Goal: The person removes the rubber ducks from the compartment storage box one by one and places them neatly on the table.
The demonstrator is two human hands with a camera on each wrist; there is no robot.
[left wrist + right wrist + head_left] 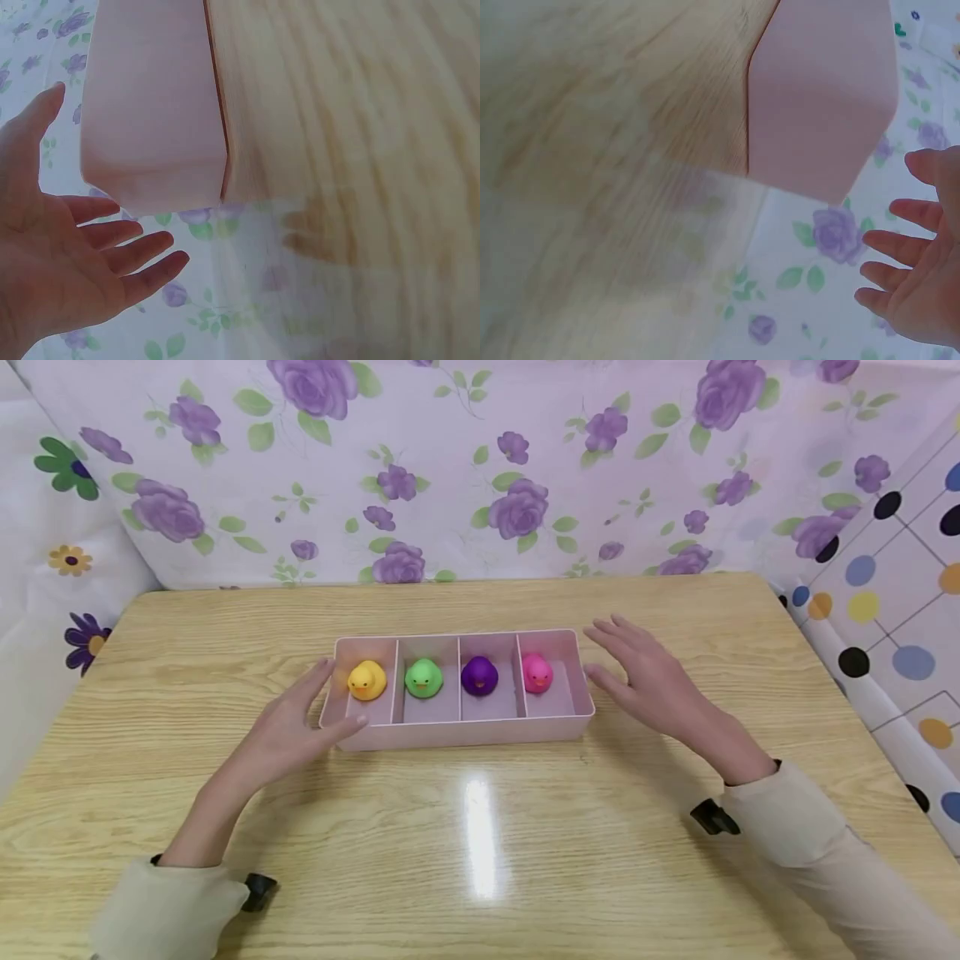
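Observation:
A pale pink tray (465,733) with a row of compartments sits on the wooden table. From left to right its compartments hold a yellow rubber duck (367,680), a green rubber duck (423,678), a purple rubber duck (479,676) and a pink rubber duck (537,673). My left hand (288,735) is at the tray's left end, fingers spread and thumb over the front left corner. Beyond the right end, my right hand (652,681) is held with fingers extended and thumb near the rim. Both wrist views show relaxed, empty hands beside the tray's ends.
The wooden table (600,860) extends around the tray on every side. Behind it hangs a floral cloth (450,468), with a flower-patterned sheet (45,568) on the left and a dotted sheet (892,610) on the right.

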